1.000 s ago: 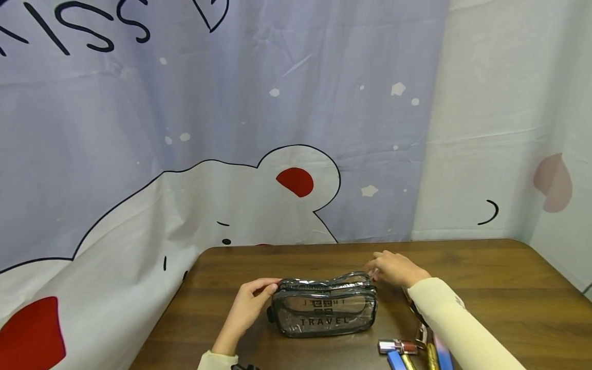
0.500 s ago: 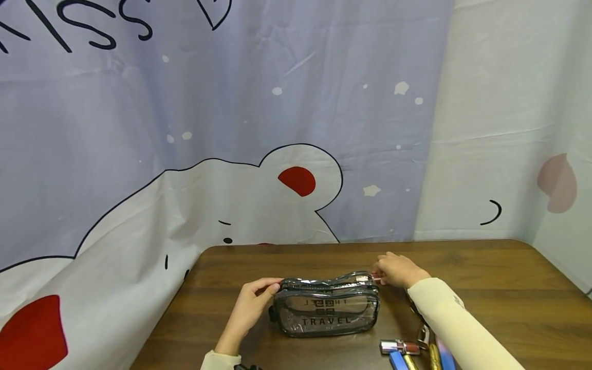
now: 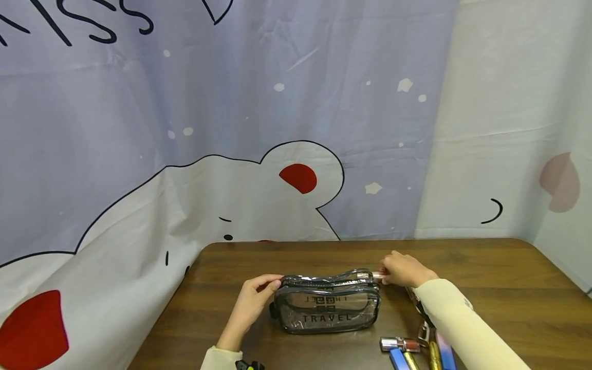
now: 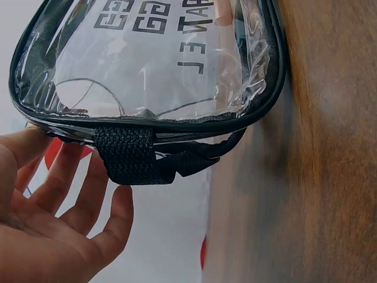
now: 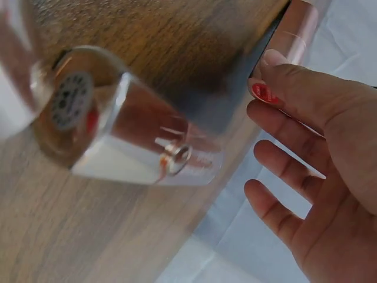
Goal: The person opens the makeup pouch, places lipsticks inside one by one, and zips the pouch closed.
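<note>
A clear travel pouch [image 3: 327, 308] with black piping and the word TRAVEL stands upright on the table. My left hand [image 3: 254, 298] pinches its upper left corner between thumb and fingertips. In the left wrist view the other fingers of that hand [image 4: 70, 218] spread below the pouch [image 4: 206, 121], beside its black strap loop [image 4: 126, 154]. My right hand [image 3: 404, 270] pinches a rose-pink lipstick [image 3: 378, 276] at the pouch's upper right end, the tube's far part overlapping the pouch there. The right wrist view shows the lipstick [image 5: 291, 35] with a red label on its base, under my thumb.
Near the right forearm lie a silver-and-red lipstick [image 3: 400, 345], a blue item [image 3: 399, 359], gold tubes [image 3: 433, 355] and a pink-blue item [image 3: 445, 352]. A glossy clear-ended tube [image 5: 153, 130] looms close in the right wrist view. A printed curtain hangs behind the table [image 3: 490, 277].
My right hand has shifted slightly right, and more of the lipstick between hand and pouch now shows. The left hand keeps its hold on the pouch corner.
</note>
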`<action>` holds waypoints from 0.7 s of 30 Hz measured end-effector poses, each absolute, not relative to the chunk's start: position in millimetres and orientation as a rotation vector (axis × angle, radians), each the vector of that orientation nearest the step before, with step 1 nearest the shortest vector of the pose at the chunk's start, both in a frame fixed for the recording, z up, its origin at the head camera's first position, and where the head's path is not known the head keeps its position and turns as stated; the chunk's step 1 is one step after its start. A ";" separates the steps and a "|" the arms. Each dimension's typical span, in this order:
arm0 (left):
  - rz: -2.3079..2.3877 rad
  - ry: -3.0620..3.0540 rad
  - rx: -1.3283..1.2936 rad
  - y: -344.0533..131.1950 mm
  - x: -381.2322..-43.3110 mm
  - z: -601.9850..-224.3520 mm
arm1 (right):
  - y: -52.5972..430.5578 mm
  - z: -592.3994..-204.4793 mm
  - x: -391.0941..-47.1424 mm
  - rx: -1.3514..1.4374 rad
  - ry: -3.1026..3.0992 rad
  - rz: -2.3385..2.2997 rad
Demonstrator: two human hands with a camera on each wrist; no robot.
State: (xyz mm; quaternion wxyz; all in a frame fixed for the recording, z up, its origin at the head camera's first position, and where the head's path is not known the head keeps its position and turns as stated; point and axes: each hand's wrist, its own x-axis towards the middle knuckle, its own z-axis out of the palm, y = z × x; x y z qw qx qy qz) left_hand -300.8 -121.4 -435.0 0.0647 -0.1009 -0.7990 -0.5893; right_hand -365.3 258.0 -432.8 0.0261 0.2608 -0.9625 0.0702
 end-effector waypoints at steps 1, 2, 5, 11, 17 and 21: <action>-1.776 -2.412 -0.305 -121.4 -300.7 -435.1 | 258.3 -432.0 -364.5 0.809 -2.974 0.221; -1.774 -2.412 -0.304 -121.5 -300.6 -435.1 | 258.5 -430.9 -363.5 0.812 -2.974 0.230; -1.768 -2.417 -0.310 -122.1 -300.3 -435.5 | 258.7 -428.0 -361.1 0.824 -2.964 0.233; -1.779 -2.424 -0.370 -122.3 -300.9 -436.1 | 260.2 -425.3 -360.1 0.830 -2.930 0.230; -1.771 -2.426 -0.367 -120.6 -300.5 -435.1 | 262.5 -420.1 -356.9 0.851 -2.881 0.260; -1.777 -2.414 -0.363 -120.3 -299.3 -433.9 | 263.9 -414.5 -353.0 0.852 -2.867 0.279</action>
